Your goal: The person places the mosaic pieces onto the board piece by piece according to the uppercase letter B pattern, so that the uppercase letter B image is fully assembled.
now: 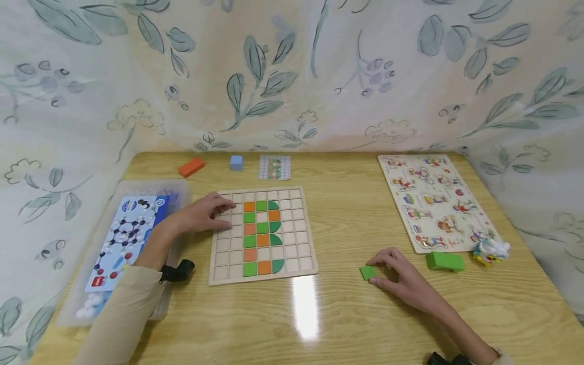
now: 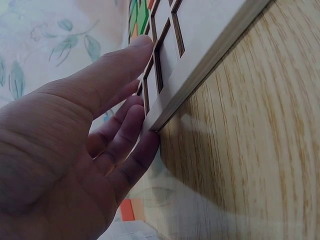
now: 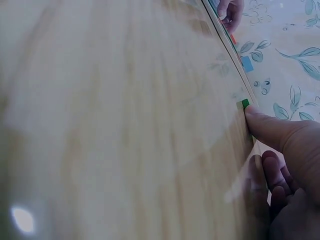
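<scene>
A square wooden grid board (image 1: 298, 238) lies on the table, with orange and green square tiles and dark green rounded tiles in its middle columns. My left hand (image 1: 201, 215) rests at the board's left edge. In the left wrist view its thumb (image 2: 135, 52) lies over the grid and other fingers touch the rim. To the right of the board, my right hand (image 1: 403, 279) pinches a green square tile (image 1: 367, 272) by its edge, low over the table. The right wrist view shows the thumb against the green tile (image 3: 245, 103), while the hand hides part of it.
A clear box (image 1: 175, 190) with a molecule-model card stands at left. Behind the board are a red block (image 1: 191, 167), a blue block (image 1: 236, 162) and a small pattern card (image 1: 275, 168). At right lie a picture puzzle board (image 1: 433, 203), a green block (image 1: 445, 261) and a small figurine (image 1: 490, 251).
</scene>
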### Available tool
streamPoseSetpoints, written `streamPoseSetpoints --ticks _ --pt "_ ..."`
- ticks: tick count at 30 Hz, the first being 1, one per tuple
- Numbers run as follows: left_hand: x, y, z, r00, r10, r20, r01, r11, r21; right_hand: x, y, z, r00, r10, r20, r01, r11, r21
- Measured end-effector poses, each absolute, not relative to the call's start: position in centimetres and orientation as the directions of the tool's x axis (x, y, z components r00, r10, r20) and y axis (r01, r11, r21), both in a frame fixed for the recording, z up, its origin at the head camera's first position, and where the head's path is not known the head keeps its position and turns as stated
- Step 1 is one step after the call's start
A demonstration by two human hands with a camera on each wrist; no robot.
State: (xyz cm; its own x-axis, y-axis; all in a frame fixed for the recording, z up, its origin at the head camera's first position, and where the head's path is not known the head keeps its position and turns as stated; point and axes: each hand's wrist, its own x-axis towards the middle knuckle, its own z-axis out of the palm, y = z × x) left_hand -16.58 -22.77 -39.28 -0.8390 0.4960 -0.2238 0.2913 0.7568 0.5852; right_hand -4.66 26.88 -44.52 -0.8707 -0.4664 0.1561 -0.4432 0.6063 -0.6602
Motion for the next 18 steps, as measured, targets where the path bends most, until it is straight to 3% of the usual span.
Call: streamPoseSetpoints --ticks 12,18 --pt "-16.5 -23.2 -39.5 -0.834 0.504 -0.223 0.283 0.738 0.612 -6.0 24.2 -44.5 -0.914 -0.373 0.157 -0.376 0.641 -0.669" --pt "-16.5 -23.1 -39.3 -0.835 0.501 -0.227 0.271 0.735 0.622 -8.2 17.9 -42.7 -0.84 -0.513 0.179 -0.481 0.55 -0.683"
